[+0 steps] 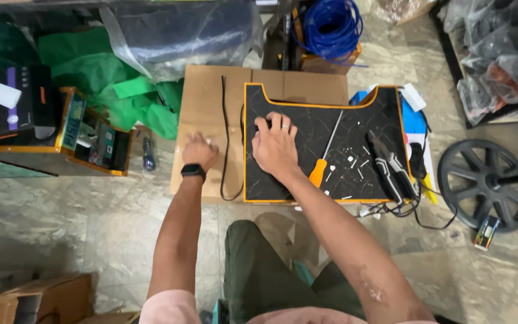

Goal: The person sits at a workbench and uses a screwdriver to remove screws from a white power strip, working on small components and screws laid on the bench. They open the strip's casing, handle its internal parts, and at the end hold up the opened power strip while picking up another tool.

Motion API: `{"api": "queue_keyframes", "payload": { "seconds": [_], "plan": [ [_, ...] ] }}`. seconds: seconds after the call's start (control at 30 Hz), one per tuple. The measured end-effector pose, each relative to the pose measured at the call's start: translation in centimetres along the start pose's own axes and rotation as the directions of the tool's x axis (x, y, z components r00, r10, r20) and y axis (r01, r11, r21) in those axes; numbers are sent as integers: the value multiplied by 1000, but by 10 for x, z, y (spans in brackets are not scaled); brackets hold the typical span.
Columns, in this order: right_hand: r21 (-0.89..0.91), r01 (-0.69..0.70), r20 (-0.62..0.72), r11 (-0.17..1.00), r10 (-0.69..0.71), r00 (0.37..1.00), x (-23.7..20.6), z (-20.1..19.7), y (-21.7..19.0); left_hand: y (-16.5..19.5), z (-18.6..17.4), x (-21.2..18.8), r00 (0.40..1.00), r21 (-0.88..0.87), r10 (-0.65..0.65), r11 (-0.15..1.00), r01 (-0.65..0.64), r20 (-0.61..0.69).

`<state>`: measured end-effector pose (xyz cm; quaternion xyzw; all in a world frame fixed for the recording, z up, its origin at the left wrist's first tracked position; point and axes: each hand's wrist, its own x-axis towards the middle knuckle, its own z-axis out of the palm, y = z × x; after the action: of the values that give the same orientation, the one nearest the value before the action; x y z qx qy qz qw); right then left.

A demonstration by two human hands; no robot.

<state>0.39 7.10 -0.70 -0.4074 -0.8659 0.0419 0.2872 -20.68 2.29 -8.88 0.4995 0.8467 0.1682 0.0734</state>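
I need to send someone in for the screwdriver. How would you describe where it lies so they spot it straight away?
Find the black marble-patterned mat with an orange edge, lying on flat cardboard on the floor. The screwdriver lies on it just right of the right hand. Its bright orange handle and long thin shaft set it apart from the black and grey pliers further right.

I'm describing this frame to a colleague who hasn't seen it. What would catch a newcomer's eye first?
The black marbled mat with its orange edge, lying on a cardboard sheet at centre, under the right hand. The left hand is fisted on the cardboard. An orange-handled screwdriver lies on the mat; a blue cable coil sits above.
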Motion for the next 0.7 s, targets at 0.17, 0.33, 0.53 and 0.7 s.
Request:
{"api": "queue_keyframes", "payload": {
  "seconds": [0.17, 0.33, 0.53, 0.7],
  "plan": [
    [-5, -14, -1, 1000, 14, 1000, 3, -2, -3, -17, -1, -24, 955, 59, -221, 975, 214, 199],
    [16, -15, -5, 1000, 15, 1000, 5, -9, -8, -14, -5, -33, 971, 63, -183, 983, 175, 154],
    [64, -37, 5, 997, 37, 999, 11, -25, -16, 12, -36, -13, 996, -247, -76, 967, 60, -56],
    [403, -89, -5, 911, 99, 995, 21, -44, -13, 60, -67, -7, 979, -906, -74, 397, -147, -191]
  ]
}}
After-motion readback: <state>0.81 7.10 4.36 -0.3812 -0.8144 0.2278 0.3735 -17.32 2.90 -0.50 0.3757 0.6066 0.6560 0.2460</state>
